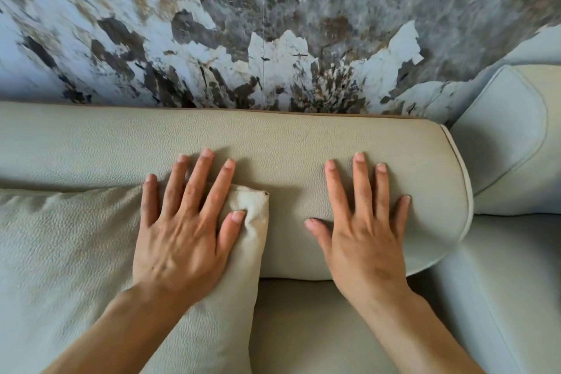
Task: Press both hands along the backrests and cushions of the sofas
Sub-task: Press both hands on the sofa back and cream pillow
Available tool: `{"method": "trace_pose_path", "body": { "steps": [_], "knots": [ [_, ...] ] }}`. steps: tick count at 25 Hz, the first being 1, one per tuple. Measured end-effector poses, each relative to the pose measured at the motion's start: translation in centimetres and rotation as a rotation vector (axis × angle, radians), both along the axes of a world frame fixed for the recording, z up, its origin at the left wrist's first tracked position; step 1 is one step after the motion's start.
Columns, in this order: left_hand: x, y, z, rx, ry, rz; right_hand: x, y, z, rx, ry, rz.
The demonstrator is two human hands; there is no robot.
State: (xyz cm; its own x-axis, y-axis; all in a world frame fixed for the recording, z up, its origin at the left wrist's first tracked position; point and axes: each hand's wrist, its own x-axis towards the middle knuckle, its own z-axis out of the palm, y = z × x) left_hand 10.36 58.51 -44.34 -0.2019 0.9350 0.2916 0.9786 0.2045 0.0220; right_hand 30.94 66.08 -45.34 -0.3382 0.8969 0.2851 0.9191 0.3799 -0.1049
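Flat on the sofa, both hands press palm-down with fingers spread and gripping nothing. Left hand (179, 240) lies over the corner of a loose cushion (69, 252), its fingertips reaching the backrest (273, 143). Right hand (367, 240) rests wholly on the backrest, near its rounded end.

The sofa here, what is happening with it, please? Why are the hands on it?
A person is pressing both bare hands flat against a beige sofa. The left hand lies over the corner of a loose cushion, with its fingertips reaching onto the backrest. The right hand lies, fingers spread, directly on the backrest, near its rounded end. Nothing is gripped. A second, paler sofa adjoins on the right, and a marble-patterned wall stands behind.
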Motion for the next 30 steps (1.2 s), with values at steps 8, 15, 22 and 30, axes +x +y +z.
{"method": "trace_pose_path", "body": {
  "steps": [8, 15, 22, 30],
  "knots": [
    [-0.8, 1.8, -1.6, 0.063, 0.053, -0.014, -0.6, 1.3, -1.0, 0.079, 0.034, -0.021],
    [-1.5, 5.0, -1.7, 0.061, 0.048, 0.026, -1.8, 4.9, -0.8, 0.053, 0.008, -0.014],
    [-2.2, 7.9, -1.7, 0.064, 0.027, 0.051, -2.8, 8.5, -0.7, 0.031, 0.005, 0.014],
    [-3.0, 10.3, -1.9, 0.063, 0.028, 0.077, -3.8, 11.5, -1.1, 0.058, 0.017, 0.038]
  ]
}}
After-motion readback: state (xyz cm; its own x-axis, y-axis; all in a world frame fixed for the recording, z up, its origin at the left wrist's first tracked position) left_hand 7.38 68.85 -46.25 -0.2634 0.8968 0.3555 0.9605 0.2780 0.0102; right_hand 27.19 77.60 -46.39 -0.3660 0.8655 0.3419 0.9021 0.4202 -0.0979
